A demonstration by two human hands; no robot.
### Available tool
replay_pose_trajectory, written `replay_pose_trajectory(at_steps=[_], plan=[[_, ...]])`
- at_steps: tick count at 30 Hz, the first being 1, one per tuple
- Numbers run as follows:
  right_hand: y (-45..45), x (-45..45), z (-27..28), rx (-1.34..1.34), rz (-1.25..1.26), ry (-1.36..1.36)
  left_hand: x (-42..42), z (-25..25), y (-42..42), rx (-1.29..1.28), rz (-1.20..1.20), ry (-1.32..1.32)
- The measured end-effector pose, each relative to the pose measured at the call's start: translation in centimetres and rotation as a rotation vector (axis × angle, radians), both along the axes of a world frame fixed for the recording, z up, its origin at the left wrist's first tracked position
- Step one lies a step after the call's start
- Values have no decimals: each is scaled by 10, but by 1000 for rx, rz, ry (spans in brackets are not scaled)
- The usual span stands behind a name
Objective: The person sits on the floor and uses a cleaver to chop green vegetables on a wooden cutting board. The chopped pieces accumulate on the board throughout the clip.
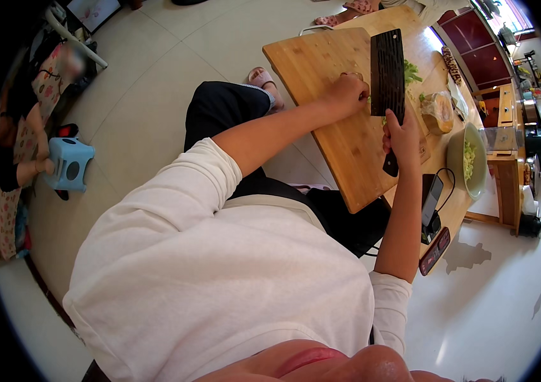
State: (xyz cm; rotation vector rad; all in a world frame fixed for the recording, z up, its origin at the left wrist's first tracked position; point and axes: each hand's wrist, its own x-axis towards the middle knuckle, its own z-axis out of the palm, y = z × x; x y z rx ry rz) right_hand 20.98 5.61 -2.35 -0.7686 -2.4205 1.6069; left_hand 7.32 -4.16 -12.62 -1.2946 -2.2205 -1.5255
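Note:
My right hand [401, 136] grips the dark handle of a black-bladed cleaver [387, 71], its broad blade upright over the right part of a wooden cutting board [342, 138]. Close to the left of the blade, my left hand [348, 94] rests on the board with curled fingers. A bit of green shows between this hand and the blade; what the fingers hold is hidden. Leafy greens [411, 72] lie just beyond the blade, and small crumbs dot the board's far part. A pale green bowl [477, 162] to the right holds chopped light green vegetable [469, 160].
The board overhangs the wooden table [459, 203] towards my lap. Beside it are a plastic-wrapped cut squash [438, 112], a phone [431, 200] with a cable and a red-lit device [435, 251]. Another person's slippered feet [346, 14] are beyond; a blue stool [70, 164] stands left.

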Motion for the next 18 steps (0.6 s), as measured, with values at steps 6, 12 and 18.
replay_pose_trajectory(at_steps=[6, 12, 18], plan=[[-1, -5, 10, 35, 41, -56, -1, 4, -4, -39, -19, -17], [-4, -10, 19, 66, 61, -106, 0, 7, -5, -45, -31, -38], [-8, -19, 27, 109, 110, -168, 1, 6, -5, -60, -25, -45]])
